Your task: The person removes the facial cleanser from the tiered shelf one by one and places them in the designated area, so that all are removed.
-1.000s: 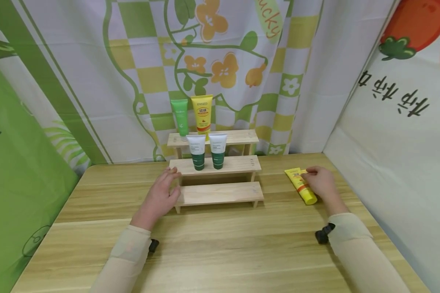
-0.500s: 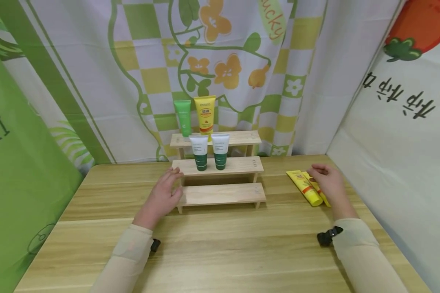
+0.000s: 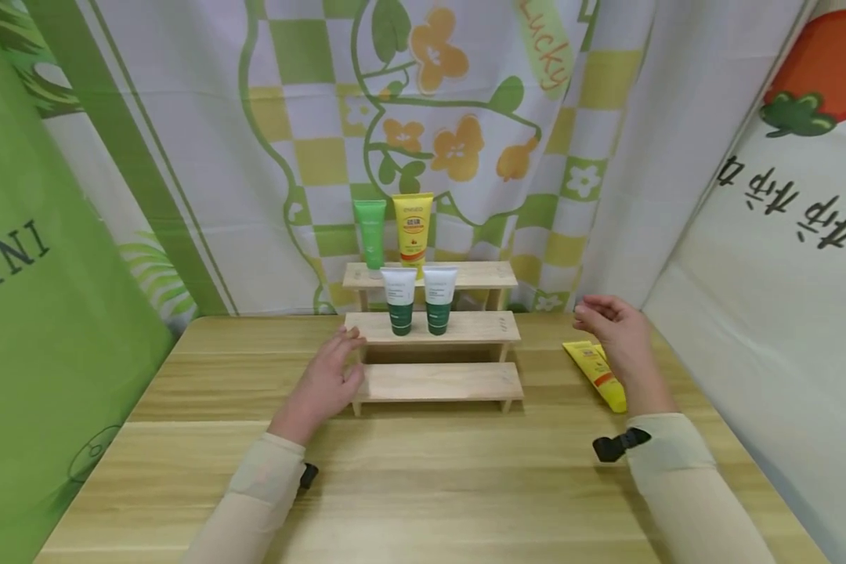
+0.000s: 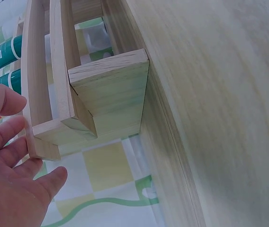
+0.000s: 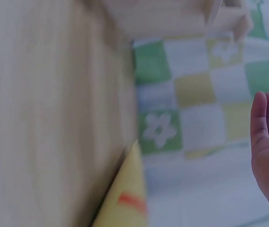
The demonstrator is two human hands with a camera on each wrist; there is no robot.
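R hand (image 3: 622, 338) nr tubes (image 3: 598, 376), L hand (image 3: 327, 377) @rack (image 3: 439, 384)

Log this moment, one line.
left hand: at left end of wooden rack | right hand: holding nothing, near lying yellow tube | rack: green tube, upright yellow tube, two white-green tubes

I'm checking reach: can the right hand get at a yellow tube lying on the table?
Likely yes: the right hand looks empty and hangs close to the yellow tube, with nothing visible in between.
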